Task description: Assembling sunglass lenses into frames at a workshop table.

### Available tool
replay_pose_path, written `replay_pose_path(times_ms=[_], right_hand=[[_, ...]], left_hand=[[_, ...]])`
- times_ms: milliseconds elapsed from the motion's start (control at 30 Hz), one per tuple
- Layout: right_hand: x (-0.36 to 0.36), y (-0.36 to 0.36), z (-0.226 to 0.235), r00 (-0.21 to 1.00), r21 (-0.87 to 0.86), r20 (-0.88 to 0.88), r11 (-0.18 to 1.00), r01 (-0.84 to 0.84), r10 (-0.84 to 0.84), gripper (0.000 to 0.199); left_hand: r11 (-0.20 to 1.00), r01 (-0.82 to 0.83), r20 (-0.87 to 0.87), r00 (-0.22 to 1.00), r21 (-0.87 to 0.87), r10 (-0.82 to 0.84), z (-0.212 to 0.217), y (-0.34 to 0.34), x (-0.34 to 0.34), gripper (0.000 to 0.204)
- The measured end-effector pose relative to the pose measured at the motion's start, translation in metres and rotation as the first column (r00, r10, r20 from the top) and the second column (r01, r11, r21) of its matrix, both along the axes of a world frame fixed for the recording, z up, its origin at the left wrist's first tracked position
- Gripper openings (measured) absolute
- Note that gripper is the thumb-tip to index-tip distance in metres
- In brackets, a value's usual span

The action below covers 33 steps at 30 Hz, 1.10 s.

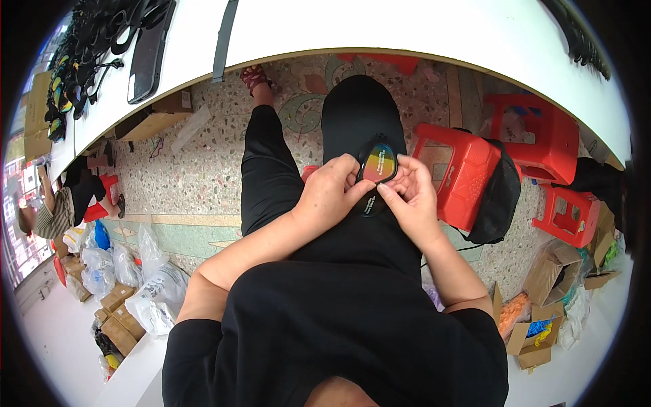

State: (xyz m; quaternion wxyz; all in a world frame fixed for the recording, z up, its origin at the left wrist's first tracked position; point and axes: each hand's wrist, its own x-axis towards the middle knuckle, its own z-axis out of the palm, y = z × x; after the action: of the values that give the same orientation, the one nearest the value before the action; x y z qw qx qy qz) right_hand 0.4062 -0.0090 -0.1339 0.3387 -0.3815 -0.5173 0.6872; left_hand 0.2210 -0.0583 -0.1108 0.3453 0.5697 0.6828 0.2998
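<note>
Over my lap I hold a pair of swimming goggles (pixel 378 164) with a black frame. One lens faces up and shines yellow, orange and green, with small print on it. The other lens, darker, lies lower and is partly covered by my fingers. My left hand (pixel 329 190) grips the goggles from the left, its thumb at the lower edge of the bright lens. My right hand (pixel 411 197) pinches the right side, its thumb close to the left thumb near the middle of the goggles. What exactly lies between the thumb tips is too small to make out.
A white table (pixel 305 24) curves ahead, bearing a black phone (pixel 150 54), a dark strap (pixel 225 41) and a goggles pile (pixel 64 88). Red stools (pixel 461 180) stand at right, one with a black bag (pixel 498 200). Boxes (pixel 539 339) and plastic bags (pixel 159 295) lie behind. Another person (pixel 61 210) sits left.
</note>
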Motion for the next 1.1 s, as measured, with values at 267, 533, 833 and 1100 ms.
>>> replay_pose_path(times_ms=[267,533,833,1100], right_hand=[[0.018,0.097,0.035,0.642,0.492,0.704,0.444,-0.749,0.302,0.068],[0.004,0.115,0.045,0.551,0.436,0.664,0.338,-0.834,0.504,0.065],[-0.003,0.008,0.034,0.754,0.610,0.603,0.759,-0.226,-0.260,0.078],[-0.002,-0.013,0.025,0.791,0.673,0.543,0.709,-0.209,-0.281,0.088]], left_hand=[[1.000,0.030,0.159,0.987,0.011,-0.031,-0.002,0.006,0.002,0.027],[0.992,0.013,0.183,0.982,0.128,-0.037,-0.004,0.009,0.000,0.031],[0.887,-0.459,0.427,0.811,0.044,0.399,-0.006,0.006,0.001,0.023],[0.931,-0.143,0.014,0.989,0.334,0.147,-0.007,0.016,-0.002,0.016]])
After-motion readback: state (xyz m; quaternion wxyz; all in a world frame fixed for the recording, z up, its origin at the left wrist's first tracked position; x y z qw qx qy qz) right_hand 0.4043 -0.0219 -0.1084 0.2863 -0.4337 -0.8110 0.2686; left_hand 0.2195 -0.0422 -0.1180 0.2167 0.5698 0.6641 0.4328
